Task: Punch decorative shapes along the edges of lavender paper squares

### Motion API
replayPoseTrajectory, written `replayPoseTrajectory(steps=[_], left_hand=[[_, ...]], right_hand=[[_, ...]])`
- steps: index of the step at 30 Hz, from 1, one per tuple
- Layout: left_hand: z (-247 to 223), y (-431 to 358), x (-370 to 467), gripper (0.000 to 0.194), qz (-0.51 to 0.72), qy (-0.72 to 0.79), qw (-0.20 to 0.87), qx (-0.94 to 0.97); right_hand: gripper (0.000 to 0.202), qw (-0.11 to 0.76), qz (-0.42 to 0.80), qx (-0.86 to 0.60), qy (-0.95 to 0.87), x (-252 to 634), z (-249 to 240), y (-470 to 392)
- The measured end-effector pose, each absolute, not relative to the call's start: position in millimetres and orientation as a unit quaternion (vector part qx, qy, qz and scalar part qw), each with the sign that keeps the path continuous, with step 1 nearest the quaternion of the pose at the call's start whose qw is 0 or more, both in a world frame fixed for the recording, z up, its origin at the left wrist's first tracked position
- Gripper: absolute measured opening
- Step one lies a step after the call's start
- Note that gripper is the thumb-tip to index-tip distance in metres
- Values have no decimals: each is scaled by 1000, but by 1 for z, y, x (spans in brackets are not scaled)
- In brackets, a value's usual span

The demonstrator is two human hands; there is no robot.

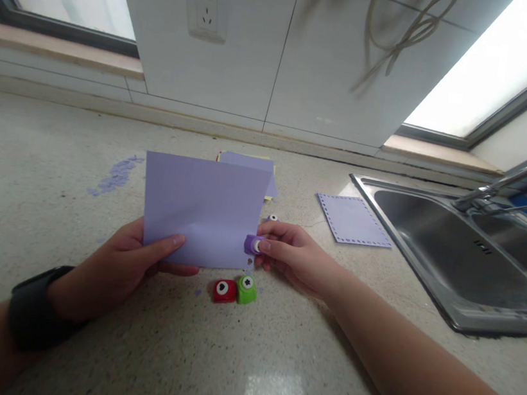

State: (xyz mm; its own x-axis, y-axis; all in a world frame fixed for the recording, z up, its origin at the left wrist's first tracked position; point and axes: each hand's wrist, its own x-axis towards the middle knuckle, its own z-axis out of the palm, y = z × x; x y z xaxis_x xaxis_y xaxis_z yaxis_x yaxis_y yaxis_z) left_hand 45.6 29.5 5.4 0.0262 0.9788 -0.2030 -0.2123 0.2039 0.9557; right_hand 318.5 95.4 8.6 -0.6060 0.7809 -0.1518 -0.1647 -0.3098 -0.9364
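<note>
My left hand [139, 256] grips a sheet of lilac paper [203, 209] by its lower left, thumb on the front and fingers behind. At the sheet's lower right edge, my right hand [288, 252] pinches a small purple craft punch [252, 244] that sits on the paper's edge. Just below the punch a small punched hole shows near the corner. Under the sheet, on the counter, a red punch [225, 290] with a heart mark stands beside a green punch [247, 290] with a flower mark. Another punch [272, 218] is partly hidden behind my right hand.
Behind the held sheet lies a stack of coloured paper [249, 160]. A lilac sheet with punched edges [353, 221] rests near the steel sink [458, 320] on the right. Small lilac paper scraps [118, 175] are scattered at left. A wall with a socket [205, 10] rises behind.
</note>
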Motion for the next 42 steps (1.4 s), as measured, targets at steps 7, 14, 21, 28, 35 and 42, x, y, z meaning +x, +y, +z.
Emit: replayPoseTrajectory(steps=[7, 14, 21, 28, 35, 42], left_hand=[[7, 30, 49, 32, 499, 495, 595, 390], [8, 28, 46, 33, 496, 496, 596, 391], [10, 28, 48, 31, 496, 502, 589, 394], [9, 28, 48, 30, 494, 498, 594, 393], [9, 28, 48, 30, 491, 500, 594, 395], [9, 29, 48, 30, 490, 500, 593, 397]], right_hand=[[33, 318, 743, -314, -498, 318, 6, 95], [30, 310, 739, -308, -512, 318, 5, 96], [29, 302, 736, -313, -518, 318, 5, 97], [33, 299, 728, -320, -528, 318, 3, 97], [31, 299, 726, -306, -538, 317, 3, 97], [31, 302, 725, -312, -534, 317, 1, 97]])
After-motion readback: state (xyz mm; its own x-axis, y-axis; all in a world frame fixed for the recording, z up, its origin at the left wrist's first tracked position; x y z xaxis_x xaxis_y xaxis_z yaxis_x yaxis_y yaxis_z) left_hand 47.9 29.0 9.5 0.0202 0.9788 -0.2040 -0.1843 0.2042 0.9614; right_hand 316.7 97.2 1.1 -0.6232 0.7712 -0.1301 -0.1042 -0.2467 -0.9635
